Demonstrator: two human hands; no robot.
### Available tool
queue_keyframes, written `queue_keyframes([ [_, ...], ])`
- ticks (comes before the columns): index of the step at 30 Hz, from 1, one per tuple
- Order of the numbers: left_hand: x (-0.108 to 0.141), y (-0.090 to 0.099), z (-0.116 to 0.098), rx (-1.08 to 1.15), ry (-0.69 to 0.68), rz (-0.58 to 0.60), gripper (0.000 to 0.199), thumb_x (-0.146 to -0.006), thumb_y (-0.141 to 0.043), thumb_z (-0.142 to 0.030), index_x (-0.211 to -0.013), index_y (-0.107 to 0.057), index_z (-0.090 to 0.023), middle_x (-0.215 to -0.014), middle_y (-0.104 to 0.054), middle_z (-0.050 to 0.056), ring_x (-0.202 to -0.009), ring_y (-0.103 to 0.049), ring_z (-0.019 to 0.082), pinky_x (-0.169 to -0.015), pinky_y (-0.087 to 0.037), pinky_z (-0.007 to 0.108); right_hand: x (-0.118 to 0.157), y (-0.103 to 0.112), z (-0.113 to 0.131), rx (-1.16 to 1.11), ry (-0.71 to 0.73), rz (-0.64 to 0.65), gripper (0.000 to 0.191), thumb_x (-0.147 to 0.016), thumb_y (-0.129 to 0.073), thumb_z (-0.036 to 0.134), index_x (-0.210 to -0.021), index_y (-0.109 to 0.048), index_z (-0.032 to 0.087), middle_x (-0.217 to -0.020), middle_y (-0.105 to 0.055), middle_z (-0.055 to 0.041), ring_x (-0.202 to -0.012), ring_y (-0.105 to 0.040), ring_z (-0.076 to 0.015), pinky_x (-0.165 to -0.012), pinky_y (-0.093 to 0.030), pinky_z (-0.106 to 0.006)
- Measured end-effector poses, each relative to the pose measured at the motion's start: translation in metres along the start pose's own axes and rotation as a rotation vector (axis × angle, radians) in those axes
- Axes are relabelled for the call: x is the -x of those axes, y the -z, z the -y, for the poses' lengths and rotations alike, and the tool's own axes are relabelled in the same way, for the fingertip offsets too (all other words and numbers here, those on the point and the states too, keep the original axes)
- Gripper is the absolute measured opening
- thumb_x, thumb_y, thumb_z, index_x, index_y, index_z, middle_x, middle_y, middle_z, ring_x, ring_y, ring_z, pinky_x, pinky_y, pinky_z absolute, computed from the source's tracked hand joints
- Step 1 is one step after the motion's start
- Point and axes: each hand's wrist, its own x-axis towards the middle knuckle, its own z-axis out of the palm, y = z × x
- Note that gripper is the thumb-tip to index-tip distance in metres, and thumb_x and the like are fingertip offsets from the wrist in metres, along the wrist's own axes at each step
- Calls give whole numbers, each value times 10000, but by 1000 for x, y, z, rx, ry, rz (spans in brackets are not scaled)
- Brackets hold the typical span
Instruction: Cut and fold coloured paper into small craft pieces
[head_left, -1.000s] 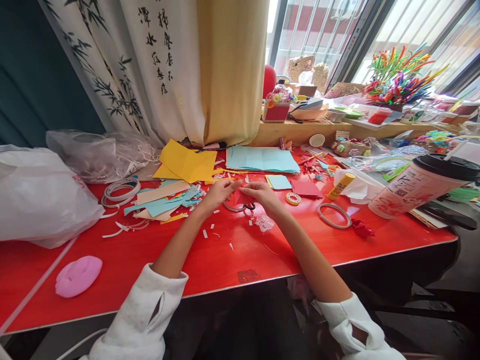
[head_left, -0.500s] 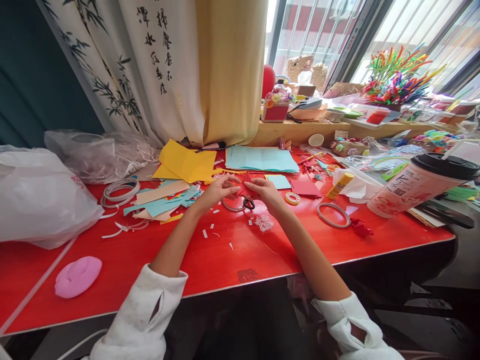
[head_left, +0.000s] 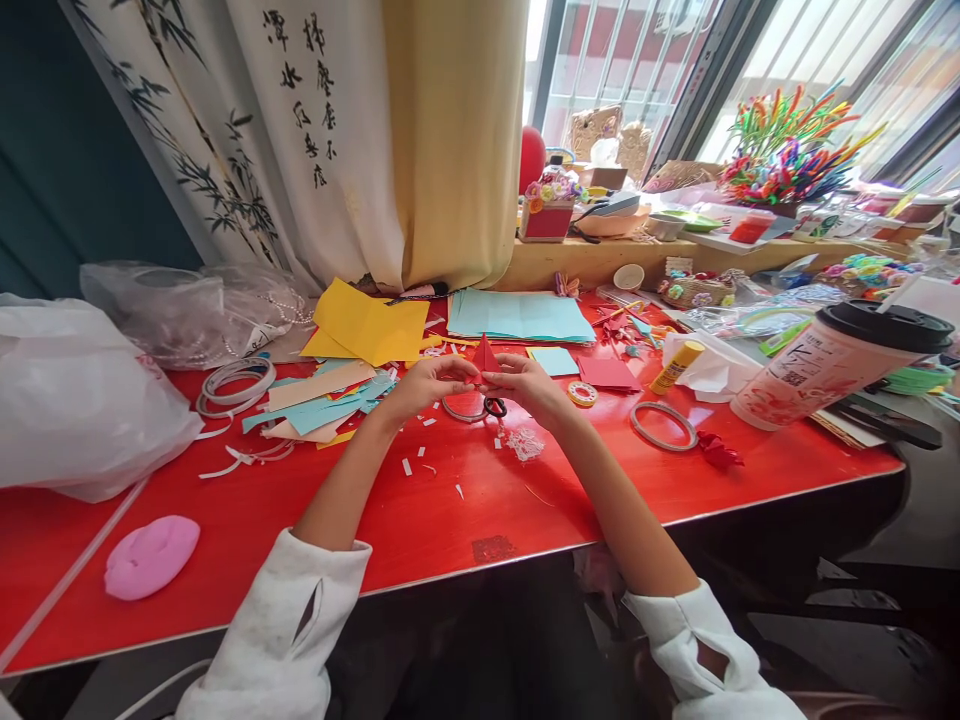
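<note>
Between my fingers is a small piece of folded red paper (head_left: 485,358), its pointed tip turned away from me. My left hand (head_left: 427,385) pinches its left edge, and my right hand (head_left: 523,382) grips the right side; the fingers hide its lower part. Just below them on the red table (head_left: 435,530) lie scissors with a black handle ring (head_left: 495,407) and a tangle of white shreds (head_left: 524,443). A small roll of tape (head_left: 582,394) and red paper squares (head_left: 609,374) are to the right of my right hand.
Paper strips (head_left: 322,405), yellow sheets (head_left: 367,322) and light blue sheets (head_left: 517,317) lie behind and left. A glue stick (head_left: 676,367), a tape ring (head_left: 664,427) and a large cup (head_left: 832,365) stand or lie right. Pink clay (head_left: 152,557) and a white bag (head_left: 82,395) are left.
The red paper's pointed tip now stands higher above my fingers, and my fingers have shifted lower on it. The whole view has moved slightly.
</note>
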Motion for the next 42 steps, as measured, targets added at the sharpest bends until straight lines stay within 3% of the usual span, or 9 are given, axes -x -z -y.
queue_keyframes([
  [5, 2, 2, -7, -58, 24, -2, 360, -666, -662, -351, -977, -651, -170, -1008, -623, 79, -937, -557, 198, -785, -438, 303, 2, 2, 2, 66, 68, 97, 301, -656, -664, 179, -953, -629, 149, -968, -661, -61, -813, -636, -148, -846, -478, -304],
  [13, 0, 4, -1, -152, -15, -30, 313, -701, -628, -377, -938, -683, -181, -940, -668, 64, -922, -577, 199, -795, -436, 295, -1, 5, 0, 121, 66, 75, 240, -627, -643, 161, -865, -655, 134, -783, -671, -36, -747, -622, -142, -804, -476, -306],
  [23, -6, -2, 10, -269, -111, -155, 262, -714, -595, -402, -781, -673, -162, -726, -613, 24, -681, -532, 131, -653, -412, 245, 0, 0, 1, 211, 68, 57, 214, -620, -652, 188, -828, -658, 140, -747, -667, -21, -732, -622, -155, -741, -478, -290],
  [36, -5, -8, 10, -255, -73, -203, 267, -727, -577, -423, -805, -625, -173, -686, -594, -1, -638, -541, 119, -619, -420, 235, 0, -1, 1, 189, 43, 74, 223, -629, -675, 182, -842, -672, 116, -734, -683, -39, -718, -642, -143, -746, -510, -281],
  [42, -6, -12, 11, -306, -157, -256, 214, -760, -539, -381, -783, -615, -182, -791, -610, 17, -746, -554, 138, -665, -434, 239, 1, 1, 2, 176, 37, 77, 195, -635, -676, 153, -828, -671, 125, -737, -686, -36, -725, -654, -148, -744, -521, -274],
])
